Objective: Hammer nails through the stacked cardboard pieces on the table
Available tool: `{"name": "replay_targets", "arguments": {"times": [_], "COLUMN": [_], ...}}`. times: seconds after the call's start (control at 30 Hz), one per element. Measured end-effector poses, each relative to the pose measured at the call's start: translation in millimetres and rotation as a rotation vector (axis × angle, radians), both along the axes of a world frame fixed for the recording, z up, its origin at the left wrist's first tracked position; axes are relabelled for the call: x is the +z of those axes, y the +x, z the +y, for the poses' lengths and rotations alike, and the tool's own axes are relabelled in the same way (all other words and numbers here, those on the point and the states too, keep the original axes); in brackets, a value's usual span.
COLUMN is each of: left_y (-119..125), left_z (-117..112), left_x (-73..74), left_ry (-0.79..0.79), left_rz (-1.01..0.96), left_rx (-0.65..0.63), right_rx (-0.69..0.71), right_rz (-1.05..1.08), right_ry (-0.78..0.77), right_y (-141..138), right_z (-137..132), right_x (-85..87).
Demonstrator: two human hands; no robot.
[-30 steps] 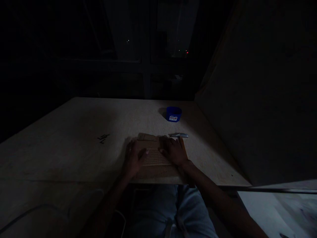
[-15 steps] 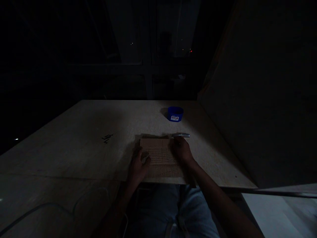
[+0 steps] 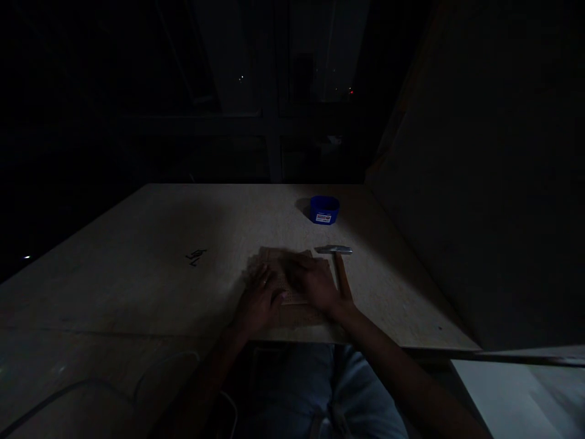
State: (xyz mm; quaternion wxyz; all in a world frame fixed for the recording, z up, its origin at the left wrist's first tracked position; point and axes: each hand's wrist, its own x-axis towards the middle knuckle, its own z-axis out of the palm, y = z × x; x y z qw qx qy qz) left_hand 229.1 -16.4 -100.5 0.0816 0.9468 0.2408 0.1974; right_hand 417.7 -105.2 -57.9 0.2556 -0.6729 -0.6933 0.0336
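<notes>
The scene is very dark. A small tan board (image 3: 292, 308) dotted with rows of tiny points lies at the near edge of a plywood table (image 3: 183, 244). My left hand (image 3: 258, 302) rests on the board's left side. My right hand (image 3: 313, 281) lies over its middle, fingers reaching left toward the left hand. Whether either hand pinches anything is lost in the dark. A hammer (image 3: 340, 265) with a metal head and wooden handle lies just right of my right hand, untouched.
A blue round tub (image 3: 324, 210) with a label stands farther back on the table. Black marks (image 3: 196, 256) are written on the tabletop to the left. A large upright panel (image 3: 479, 213) borders the table's right side. My legs in jeans (image 3: 315, 390) show below the edge.
My right hand has moved from the hammer's head back left onto the middle of the board. My left hand has shifted slightly up on the board's left side.
</notes>
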Motion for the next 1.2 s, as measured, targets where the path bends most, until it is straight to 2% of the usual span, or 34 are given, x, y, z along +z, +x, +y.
{"name": "replay_targets", "arguments": {"times": [0.1, 0.2, 0.3, 0.53, 0.6, 0.73, 0.83, 0.93, 1.03, 1.13, 1.2], "left_y": [2.4, 2.7, 1.9, 4.5, 6.2, 8.8, 9.9, 9.0, 2.6, -12.4, -27.7], "left_z": [1.7, -1.5, -3.0, -2.0, -2.6, -1.1, 1.8, 3.4, 3.6, 6.0, 11.0], "left_x": [-17.2, -28.7, -30.6, -27.1, -26.5, -23.9, -19.4, -10.4, 3.1, 15.9, 19.1], "left_ry": [-0.029, -0.011, 0.005, -0.001, -0.001, -0.039, -0.098, -0.148, -0.165, -0.164, -0.157], "left_rz": [-0.015, -0.067, -0.103, -0.091, -0.098, -0.098, -0.109, -0.141, -0.161, -0.175, -0.187], "left_rx": [0.013, 0.022, 0.004, 0.013, 0.017, 0.04, 0.025, 0.015, 0.041, 0.085, 0.121], "right_rx": [0.136, 0.087, 0.055, 0.173, 0.072, -0.417, -0.632, -0.682, -0.67, -0.667, -0.655], "right_rz": [-0.017, 0.008, 0.027, 0.184, 0.203, 0.138, 0.086, 0.051, 0.036, 0.043, 0.058], "right_ry": [-0.056, -0.043, -0.008, 0.002, 0.008, 0.009, -0.074, -0.205, -0.304, -0.358, -0.365], "right_y": [-12.2, -16.0, -14.1, 8.0, 18.6, 44.6, 61.8, 69.5, 69.7, 70.3, 73.8], "right_z": [7.1, 8.4, 7.9, 10.6, 2.5, -31.7, -60.2, -76.5, -77.8, -74.0, -73.6], "right_x": [-12.6, -25.0, -28.5, -29.8, -28.9, -24.4, -23.6, -25.6, -26.3, -22.1, -16.5]}}
